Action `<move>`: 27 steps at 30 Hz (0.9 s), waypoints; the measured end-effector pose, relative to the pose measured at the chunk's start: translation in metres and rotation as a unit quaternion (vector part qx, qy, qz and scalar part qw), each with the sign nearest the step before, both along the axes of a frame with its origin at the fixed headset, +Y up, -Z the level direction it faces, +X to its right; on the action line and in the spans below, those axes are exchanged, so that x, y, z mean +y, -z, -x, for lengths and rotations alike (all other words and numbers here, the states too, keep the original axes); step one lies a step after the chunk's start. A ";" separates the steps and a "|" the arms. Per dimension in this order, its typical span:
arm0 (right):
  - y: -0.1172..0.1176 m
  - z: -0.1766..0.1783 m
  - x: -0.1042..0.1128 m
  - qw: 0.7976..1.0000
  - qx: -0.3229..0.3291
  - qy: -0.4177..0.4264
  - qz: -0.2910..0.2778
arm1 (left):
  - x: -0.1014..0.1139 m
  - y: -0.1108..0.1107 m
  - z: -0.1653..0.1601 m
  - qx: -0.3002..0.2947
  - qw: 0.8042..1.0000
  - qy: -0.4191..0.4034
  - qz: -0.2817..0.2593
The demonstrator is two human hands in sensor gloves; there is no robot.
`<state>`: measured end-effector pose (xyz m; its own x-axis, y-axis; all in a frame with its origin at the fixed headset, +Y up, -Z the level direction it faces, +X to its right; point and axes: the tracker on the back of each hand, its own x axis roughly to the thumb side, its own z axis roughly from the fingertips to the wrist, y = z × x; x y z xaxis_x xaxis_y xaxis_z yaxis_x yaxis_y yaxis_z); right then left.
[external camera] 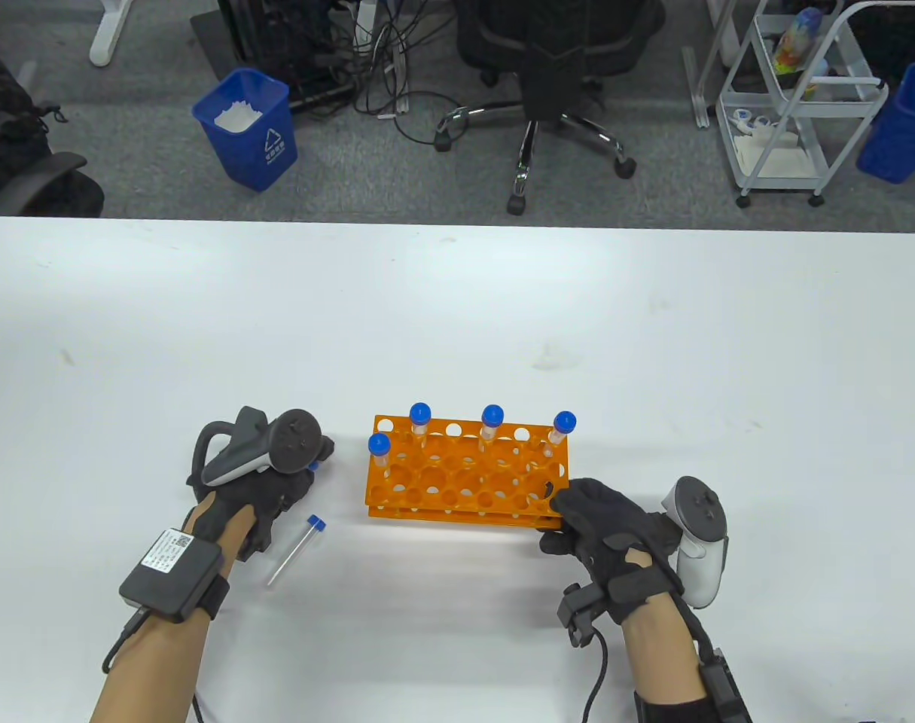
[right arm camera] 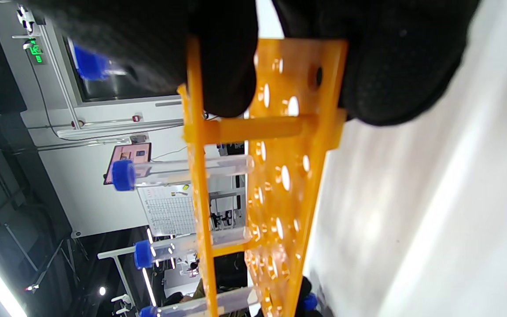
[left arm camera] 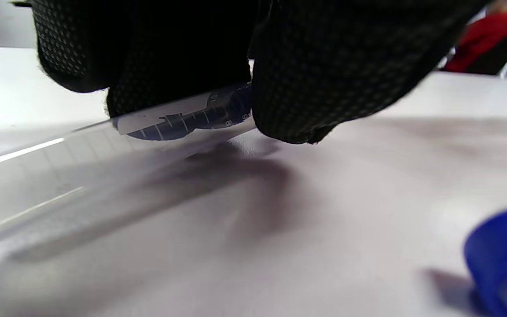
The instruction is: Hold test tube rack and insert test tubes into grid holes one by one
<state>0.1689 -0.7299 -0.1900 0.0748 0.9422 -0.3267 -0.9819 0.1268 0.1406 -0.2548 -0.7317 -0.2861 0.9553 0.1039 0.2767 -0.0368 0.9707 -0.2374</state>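
The orange rack (external camera: 468, 474) stood on the white surface (external camera: 457, 316), a little in front of the person and between the two hands. Four blue-capped tubes stood upright in it: three along the far row (external camera: 492, 425) and one at the left end of the next row (external camera: 380, 452).

The right hand (external camera: 604, 523) gripped the rack at its near right corner; in the right wrist view its fingers (right arm camera: 218, 57) were curled over the top plate while another part of the glove (right arm camera: 394, 66) pressed against the lower plate, so the corner sat clamped between them.

The left hand (external camera: 257, 482) lay on the surface just left of the rack, apart from it. In the left wrist view its fingers (left arm camera: 315, 75) were closed around a clear graduated tube (left arm camera: 104, 149) that lay nearly flat, low over the surface.

Another loose tube (external camera: 295, 550) with a blue cap lay on its side on the surface just beside the left hand, cap end pointing away from the person, not touched by either hand
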 end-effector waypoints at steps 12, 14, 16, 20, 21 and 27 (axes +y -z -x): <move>0.000 0.001 -0.004 1.000 -0.006 -0.006 0.013 | 0.101 -0.057 0.058 0.097 0.910 -0.356 -0.191; 0.000 0.001 -0.004 1.000 -0.006 -0.009 0.013 | 0.121 -0.073 0.057 0.092 0.881 -0.397 -0.239; 0.001 0.002 -0.005 1.000 -0.004 -0.009 0.014 | 0.142 -0.092 0.046 0.074 0.859 -0.424 -0.278; 0.000 0.006 -0.005 1.000 0.000 -0.011 0.015 | 0.162 -0.115 0.013 0.031 0.843 -0.439 -0.311; 0.000 0.006 -0.005 1.000 0.000 -0.011 0.015 | 0.165 -0.119 0.006 0.024 0.841 -0.438 -0.317; 0.000 0.009 -0.007 1.000 0.002 -0.015 0.015 | 0.164 -0.140 -0.054 -0.022 0.853 -0.372 -0.365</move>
<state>0.1600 -0.7367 -0.1899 0.0450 0.9340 -0.3544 -0.9846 0.1014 0.1422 -0.2013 -0.5679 -0.1461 0.6871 0.4616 0.5611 -0.7140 0.5721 0.4036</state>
